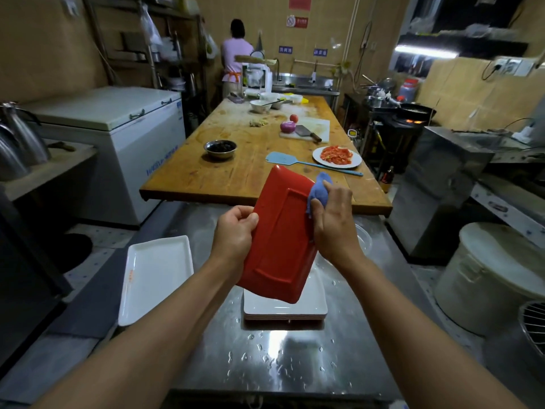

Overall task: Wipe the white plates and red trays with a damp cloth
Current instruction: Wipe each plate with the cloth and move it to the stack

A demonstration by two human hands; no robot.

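Wet steel bench (295,355) below; left hand (236,231) clamped on tilted red tray (280,240), right hand (333,219) pinching blue cloth (320,190) — slip risk onto white plates (286,309) near front edge

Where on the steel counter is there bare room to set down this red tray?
Bare wet steel counter lies nearer than the stacked white plates. A narrow bare strip separates that stack from the single white rectangular plate. The stack's right is crowded by a clear bowl.

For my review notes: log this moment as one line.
left hand holds red tray underside up | right hand presses blue cloth on tray edge | white plates stacked below
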